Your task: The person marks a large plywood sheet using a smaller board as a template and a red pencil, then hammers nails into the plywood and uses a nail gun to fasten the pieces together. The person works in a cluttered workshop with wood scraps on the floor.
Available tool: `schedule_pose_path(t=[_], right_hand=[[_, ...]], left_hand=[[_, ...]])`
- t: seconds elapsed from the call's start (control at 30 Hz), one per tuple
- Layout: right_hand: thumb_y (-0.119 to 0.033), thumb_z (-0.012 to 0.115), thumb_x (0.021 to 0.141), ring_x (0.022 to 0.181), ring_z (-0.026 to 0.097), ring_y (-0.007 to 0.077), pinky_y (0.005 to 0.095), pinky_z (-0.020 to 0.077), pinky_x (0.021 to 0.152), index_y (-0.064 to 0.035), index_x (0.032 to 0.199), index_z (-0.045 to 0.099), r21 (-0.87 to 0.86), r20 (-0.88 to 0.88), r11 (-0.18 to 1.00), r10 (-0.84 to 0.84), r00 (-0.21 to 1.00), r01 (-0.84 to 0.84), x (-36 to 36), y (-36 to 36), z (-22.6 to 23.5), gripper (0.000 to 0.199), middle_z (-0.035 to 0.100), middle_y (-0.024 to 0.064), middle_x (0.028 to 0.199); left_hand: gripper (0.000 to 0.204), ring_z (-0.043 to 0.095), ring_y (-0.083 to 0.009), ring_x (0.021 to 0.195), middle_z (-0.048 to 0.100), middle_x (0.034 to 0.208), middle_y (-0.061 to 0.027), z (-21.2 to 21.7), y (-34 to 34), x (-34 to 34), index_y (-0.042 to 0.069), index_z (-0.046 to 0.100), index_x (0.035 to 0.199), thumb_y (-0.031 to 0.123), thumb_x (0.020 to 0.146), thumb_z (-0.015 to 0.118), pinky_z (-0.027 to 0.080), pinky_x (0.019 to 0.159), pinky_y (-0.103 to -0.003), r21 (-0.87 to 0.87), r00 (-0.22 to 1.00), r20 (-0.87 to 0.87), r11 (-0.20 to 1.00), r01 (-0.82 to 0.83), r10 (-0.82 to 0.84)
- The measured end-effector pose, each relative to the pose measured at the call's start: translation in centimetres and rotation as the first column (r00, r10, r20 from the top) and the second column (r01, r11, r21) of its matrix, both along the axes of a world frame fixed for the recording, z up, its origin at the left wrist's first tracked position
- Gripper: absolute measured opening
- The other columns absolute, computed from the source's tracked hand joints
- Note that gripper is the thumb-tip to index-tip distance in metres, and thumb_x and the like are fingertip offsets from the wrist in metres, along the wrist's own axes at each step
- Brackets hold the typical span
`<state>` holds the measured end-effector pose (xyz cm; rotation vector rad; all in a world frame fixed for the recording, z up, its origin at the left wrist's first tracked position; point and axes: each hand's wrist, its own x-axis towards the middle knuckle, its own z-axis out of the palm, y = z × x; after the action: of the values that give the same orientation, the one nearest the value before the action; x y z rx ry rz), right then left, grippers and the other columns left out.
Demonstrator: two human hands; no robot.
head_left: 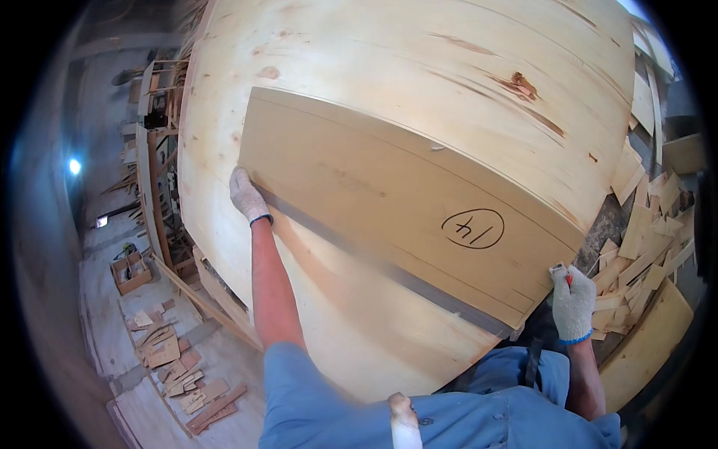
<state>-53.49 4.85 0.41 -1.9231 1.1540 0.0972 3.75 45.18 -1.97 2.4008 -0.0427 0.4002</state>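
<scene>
A long brown board point(359, 179), marked with a circled sign and thin lines, lies slantwise on a large pale plywood sheet point(314, 49). Its near edge shows a dark band. My left hand point(250, 196), in a whitish knitted glove, is closed on that near edge close to the far-left corner. Beside the board's right end is my right hand point(574, 303), also gloved. Its fingers are closed around a small tool point(568, 280), of which a red part shows; the rest is hidden, so I cannot tell its kind.
Wood offcuts point(643, 254) are heaped right of the plywood. On the floor at left lie scattered wood pieces point(168, 352) and an open box point(131, 272). Wooden framing point(153, 187) runs along the plywood's left side. A pale rod-like thing point(404, 423) stands before my blue shirt.
</scene>
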Motion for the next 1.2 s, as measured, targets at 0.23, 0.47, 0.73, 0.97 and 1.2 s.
schedule_pose_path(t=[0.23, 0.47, 0.73, 0.97, 1.2], right_hand=[[-0.021, 0.070, 0.104, 0.053, 0.047, 0.0302, 0.0432, 0.0386, 0.055, 0.0021, 0.075, 0.053, 0.093, 0.073, 0.993, -0.082, 0.994, 0.075, -0.3, 0.2, -0.3, 0.040, 0.047, 0.0228, 0.062], [-0.021, 0.070, 0.104, 0.052, 0.051, 0.0276, 0.0404, 0.0415, 0.054, 0.0001, 0.077, 0.058, 0.027, 0.064, 0.999, -0.028, 0.998, 0.027, 0.5, 0.1, 0.3, 0.036, 0.052, 0.0195, 0.062], [-0.025, 0.070, 0.102, 0.068, 0.069, 0.0391, 0.0451, 0.0509, 0.058, -0.0051, 0.085, 0.073, -0.105, 0.048, 0.991, 0.090, 0.995, -0.084, 1.3, -0.2, 0.9, 0.026, 0.067, 0.0195, 0.074], [-0.036, 0.073, 0.100, 0.063, 0.064, 0.0406, 0.0471, 0.0478, 0.055, -0.0101, 0.075, 0.065, -0.169, 0.007, 0.979, 0.117, 0.993, -0.114, 1.6, -0.1, 1.2, 0.037, 0.060, 0.0170, 0.066], [-0.040, 0.070, 0.102, 0.062, 0.066, 0.0397, 0.0470, 0.0497, 0.055, -0.0083, 0.073, 0.064, -0.095, -0.095, 0.978, 0.179, 0.979, -0.188, 1.7, -0.8, 2.0, 0.043, 0.063, 0.0180, 0.067]], left_hand=[[0.047, 0.065, -0.0327, 0.130, 0.071, 0.140, -0.0202, 0.0, 0.1, 0.3, -0.007, 0.068, 0.136, 0.030, 0.109, 0.057, 0.047, 0.113, -0.041, -0.004, 0.999, 0.005, 0.999, 0.039, -0.039], [0.049, 0.064, -0.0360, 0.132, 0.069, 0.141, -0.0230, -3.0, 4.7, 3.1, -0.006, 0.068, 0.136, 0.032, 0.110, 0.053, 0.046, 0.117, -0.042, 0.186, 0.994, 0.054, 0.979, 0.083, -0.095], [0.044, 0.066, -0.0394, 0.121, 0.072, 0.134, -0.0228, -4.0, 9.0, 8.9, -0.003, 0.070, 0.131, 0.030, 0.111, 0.049, 0.050, 0.110, -0.045, 0.646, 0.972, -0.110, 0.728, 0.229, -0.209], [0.051, 0.066, -0.0317, 0.117, 0.073, 0.134, -0.0201, -1.8, 5.0, 6.1, -0.005, 0.072, 0.130, 0.037, 0.108, 0.052, 0.049, 0.107, -0.042, 0.316, 0.993, -0.077, 0.943, 0.104, -0.084], [0.052, 0.065, -0.0322, 0.120, 0.073, 0.132, -0.0204, -1.3, 4.4, 5.9, -0.003, 0.073, 0.131, 0.039, 0.108, 0.053, 0.048, 0.109, -0.041, 0.388, 0.995, -0.094, 0.919, 0.068, -0.034]])
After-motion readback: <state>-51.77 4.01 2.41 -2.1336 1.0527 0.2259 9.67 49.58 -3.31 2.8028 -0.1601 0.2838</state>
